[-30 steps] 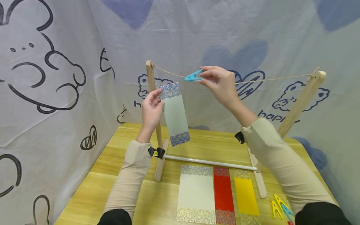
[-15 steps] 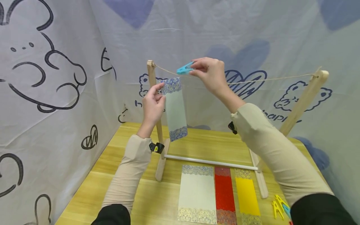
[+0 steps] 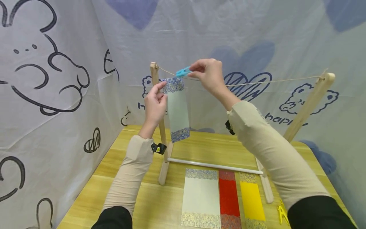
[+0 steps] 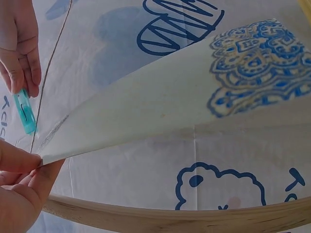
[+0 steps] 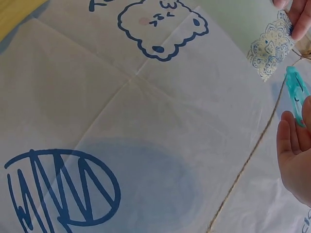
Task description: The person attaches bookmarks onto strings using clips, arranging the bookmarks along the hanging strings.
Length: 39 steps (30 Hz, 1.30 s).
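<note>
My left hand point(image 3: 154, 105) pinches the upper left edge of a pale green paper strip point(image 3: 178, 108) with blue lace-patterned ends. The strip hangs down beside the left wooden post. Between the thumb and fingers of my right hand point(image 3: 210, 74) is a blue clothespin point(image 3: 183, 72). Its tip points left, right at the strip's top edge and the string point(image 3: 257, 82). In the left wrist view the clothespin point(image 4: 24, 111) lies close beside the string, above the pinched corner. Whether its tip grips the paper cannot be made out.
Two wooden posts point(image 3: 310, 106) hold the string, joined below by a white rod point(image 3: 214, 165). On the wooden table point(image 3: 94, 190) lie a wide cream paper point(image 3: 200, 197), a red strip point(image 3: 228, 195) and a yellow strip point(image 3: 252, 200). A yellow clothespin point(image 3: 282, 213) lies at the right.
My right hand has moved left with the clothespin, up and then slightly down to the strip's top. My left hand has raised the strip to the string.
</note>
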Tool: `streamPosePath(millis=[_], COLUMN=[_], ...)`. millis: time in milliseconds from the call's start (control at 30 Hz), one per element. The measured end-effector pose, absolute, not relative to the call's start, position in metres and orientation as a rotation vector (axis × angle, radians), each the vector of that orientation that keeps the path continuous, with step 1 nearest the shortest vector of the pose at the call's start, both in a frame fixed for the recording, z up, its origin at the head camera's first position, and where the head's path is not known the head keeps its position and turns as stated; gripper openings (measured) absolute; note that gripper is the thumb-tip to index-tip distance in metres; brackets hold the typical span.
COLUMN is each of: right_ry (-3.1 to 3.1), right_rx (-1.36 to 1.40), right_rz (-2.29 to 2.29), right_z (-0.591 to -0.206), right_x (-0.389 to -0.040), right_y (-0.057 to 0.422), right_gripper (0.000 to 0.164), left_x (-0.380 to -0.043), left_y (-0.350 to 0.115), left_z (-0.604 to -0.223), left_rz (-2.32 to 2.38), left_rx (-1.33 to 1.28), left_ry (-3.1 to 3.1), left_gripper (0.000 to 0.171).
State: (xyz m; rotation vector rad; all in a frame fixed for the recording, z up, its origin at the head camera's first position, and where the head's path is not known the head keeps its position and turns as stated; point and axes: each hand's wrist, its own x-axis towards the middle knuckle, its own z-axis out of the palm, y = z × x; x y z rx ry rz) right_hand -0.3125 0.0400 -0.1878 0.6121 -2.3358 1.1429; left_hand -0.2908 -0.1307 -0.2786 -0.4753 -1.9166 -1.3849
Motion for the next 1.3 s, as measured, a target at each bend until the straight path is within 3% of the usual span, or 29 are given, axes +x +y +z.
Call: streamPosePath(millis=[1300], right_ry=[-2.38], right_rx=[0.675], right_rz=[0.997], right_z=[-0.188], right_x=[-0.317], right_y=[0.027], right_gripper=[0.009], left_x=[-0.288], left_y=[-0.135], left_z=[-0.274], left_rz=[-1.309], left_rx=[-0.559], left_ry=[-1.787], left_gripper=[0.031])
